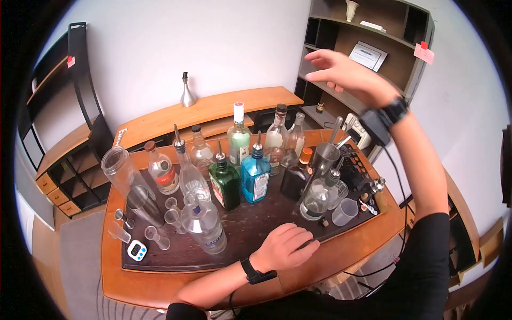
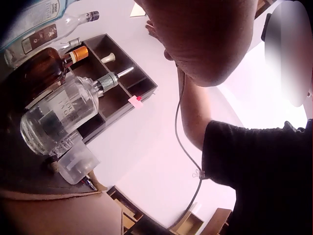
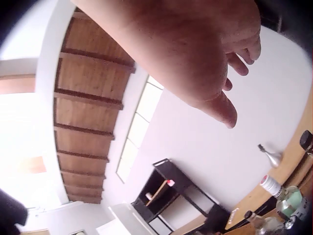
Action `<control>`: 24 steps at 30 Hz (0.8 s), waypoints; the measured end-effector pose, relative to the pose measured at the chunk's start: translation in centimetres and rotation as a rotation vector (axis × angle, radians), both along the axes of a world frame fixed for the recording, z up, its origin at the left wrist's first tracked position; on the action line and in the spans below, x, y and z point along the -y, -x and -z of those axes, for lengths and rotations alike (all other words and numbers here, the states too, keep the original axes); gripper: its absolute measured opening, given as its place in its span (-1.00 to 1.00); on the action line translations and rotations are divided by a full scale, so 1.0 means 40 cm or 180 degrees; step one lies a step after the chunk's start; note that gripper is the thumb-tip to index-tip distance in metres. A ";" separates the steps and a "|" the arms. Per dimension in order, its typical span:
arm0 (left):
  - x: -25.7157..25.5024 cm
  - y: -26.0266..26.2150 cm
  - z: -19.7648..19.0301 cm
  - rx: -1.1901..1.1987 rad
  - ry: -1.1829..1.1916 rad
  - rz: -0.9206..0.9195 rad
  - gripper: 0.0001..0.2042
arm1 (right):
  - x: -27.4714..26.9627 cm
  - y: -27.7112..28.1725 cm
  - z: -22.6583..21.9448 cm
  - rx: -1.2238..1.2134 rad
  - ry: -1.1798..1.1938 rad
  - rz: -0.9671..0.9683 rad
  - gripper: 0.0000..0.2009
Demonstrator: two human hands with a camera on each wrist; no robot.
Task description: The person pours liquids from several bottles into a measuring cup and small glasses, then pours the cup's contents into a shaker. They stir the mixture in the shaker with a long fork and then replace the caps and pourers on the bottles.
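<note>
My left hand (image 1: 285,246) hovers over the table's front edge, fingers loosely curled, with nothing seen in its grasp. Nearest to it stand a clear bottle with a blue neck band (image 1: 204,226) and, to the right, a clear bottle with a pourer (image 1: 319,200). Raised high at the right, my right hand (image 1: 346,74) has its fingers spread in the air. Only its palm side, thumb and fingertips appear in the right wrist view, and they hold nothing. A green bottle (image 1: 225,184), a blue bottle (image 1: 255,178) and a dark brown bottle (image 1: 295,181) stand mid-table.
Several more bottles line the back of the dark mat (image 1: 256,221). At left are a shaker tin (image 1: 145,205), small glasses, a jigger (image 1: 124,218) and a white timer (image 1: 137,250). A plastic measuring cup (image 1: 345,212) sits at right. Behind are a wooden console (image 1: 224,109) and shelves (image 1: 368,32).
</note>
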State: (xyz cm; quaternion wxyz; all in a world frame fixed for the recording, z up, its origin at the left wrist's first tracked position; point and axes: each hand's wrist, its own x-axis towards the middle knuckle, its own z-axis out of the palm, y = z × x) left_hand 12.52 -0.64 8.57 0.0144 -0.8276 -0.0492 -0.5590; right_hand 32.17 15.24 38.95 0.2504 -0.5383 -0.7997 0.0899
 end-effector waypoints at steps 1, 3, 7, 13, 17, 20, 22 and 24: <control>0.000 0.002 -0.006 -0.0016 0.0001 0.0016 -0.76 | 0.045 -0.030 -0.008 0.0011 -0.0262 -0.0202 -0.38; 0.000 0.012 -0.025 -0.0082 -0.0226 -0.0032 -0.76 | 0.159 -0.080 0.028 -0.0333 -0.0547 -0.0754 -0.49; 0.002 0.037 -0.073 0.0178 -0.0338 -0.0219 -0.78 | 0.433 -0.106 0.222 -0.0988 0.0452 -0.0157 -0.60; 0.001 0.057 -0.097 0.0284 -0.0236 -0.0407 -0.77 | 0.479 -0.172 0.797 0.0423 0.0595 0.0806 -0.66; 0.009 0.059 -0.103 0.0013 -0.0232 -0.0356 -0.77 | 0.475 -0.135 0.950 0.0995 -0.0048 0.1292 -0.70; 0.007 0.060 -0.098 -0.0156 -0.0222 -0.0344 -0.79 | 0.456 -0.142 0.997 0.1072 -0.0139 0.1523 -0.69; 0.005 0.065 -0.101 -0.0174 -0.0194 -0.0368 -0.79 | 0.448 -0.145 1.001 0.0639 -0.0020 0.1535 -0.64; -0.002 0.068 -0.094 -0.0207 -0.0152 -0.0401 -0.79 | 0.452 -0.143 0.989 0.0561 -0.0134 0.1400 -0.68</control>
